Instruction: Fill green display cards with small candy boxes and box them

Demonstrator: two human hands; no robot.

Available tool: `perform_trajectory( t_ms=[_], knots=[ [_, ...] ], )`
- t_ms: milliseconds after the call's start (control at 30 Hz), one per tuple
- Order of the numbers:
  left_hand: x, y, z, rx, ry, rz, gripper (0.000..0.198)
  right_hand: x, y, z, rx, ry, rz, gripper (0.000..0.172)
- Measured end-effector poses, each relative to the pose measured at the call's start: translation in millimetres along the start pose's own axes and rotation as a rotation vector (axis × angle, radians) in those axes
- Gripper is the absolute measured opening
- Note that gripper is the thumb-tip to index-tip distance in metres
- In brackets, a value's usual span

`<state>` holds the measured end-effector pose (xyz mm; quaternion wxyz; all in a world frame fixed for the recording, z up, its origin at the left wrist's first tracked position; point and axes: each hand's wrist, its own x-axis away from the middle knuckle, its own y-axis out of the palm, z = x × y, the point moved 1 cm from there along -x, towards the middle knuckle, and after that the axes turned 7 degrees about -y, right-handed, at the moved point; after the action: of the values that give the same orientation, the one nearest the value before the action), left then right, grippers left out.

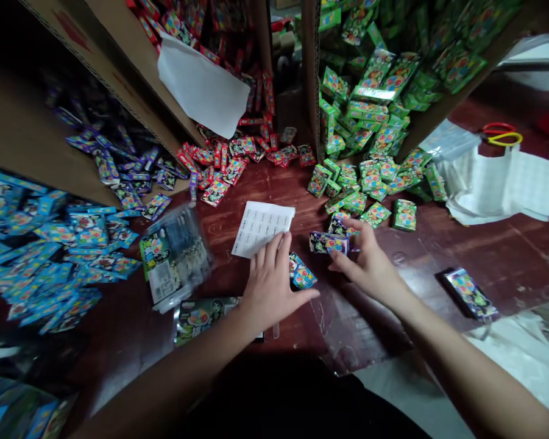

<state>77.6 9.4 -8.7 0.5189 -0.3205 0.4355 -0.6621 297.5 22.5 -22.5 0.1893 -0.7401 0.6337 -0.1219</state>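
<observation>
My left hand (270,281) lies flat with its fingers stretched out and its thumb spread to the right. Its fingertips rest at the lower right edge of a white sheet of printed labels (264,224). Beside that hand, partly covered by it, lies a small blue box (303,272). My right hand (370,259) has its thumb and fingers closed around a small purple box (322,242). A second purple box (340,224) shows just behind, partly hidden by the fingers; whether it is held too is unclear.
Piles of blue boxes (50,238), purple boxes (128,164), red boxes (235,158) and green boxes (370,134) spill from cardboard cartons. Stacked clear plastic bags (183,256) lie left, a printed bag (205,317) nearer. Right are a dark box (470,294), scissors (502,134) and white sheets (493,183).
</observation>
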Motion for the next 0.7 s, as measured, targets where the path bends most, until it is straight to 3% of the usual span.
perform_trajectory(
  t_ms=[67, 200, 300, 433, 567, 633, 700],
  knots=[
    [8.9, 18.5, -2.2, -0.021, -0.071, -0.022, 0.120, 3.1, 22.5, -6.0, 0.192, 0.021, 0.014, 0.046],
    [8.8, 33.8, -7.9, -0.015, -0.023, -0.080, 0.108, 9.4, 45.8, -21.1, 0.663, 0.071, -0.045, 0.025],
    [0.7, 31.9, -6.8, -0.006, 0.051, -0.067, 0.107, 14.7, 25.7, -25.6, 0.785, 0.011, -0.034, 0.029],
    [-15.7, 43.0, 1.4, -0.049, 0.180, -0.016, 0.088, 21.4, -15.1, -15.6, 0.875, -0.178, 0.189, 0.046],
    [-41.9, 65.7, 10.4, -0.095, 0.337, -0.031, 0.052, 10.3, -28.2, 16.9, 0.969, -0.260, 0.149, 0.055],
    [-48.8, 66.9, 14.6, -0.121, 0.425, -0.056, 0.049, -1.3, -33.3, 32.2, 0.952, -0.249, 0.166, 0.049],
    [-47.1, 56.4, 14.8, -0.156, 0.500, -0.042, 0.057, -12.5, -40.9, 43.5, 0.876, -0.259, 0.144, 0.045]
  ],
)
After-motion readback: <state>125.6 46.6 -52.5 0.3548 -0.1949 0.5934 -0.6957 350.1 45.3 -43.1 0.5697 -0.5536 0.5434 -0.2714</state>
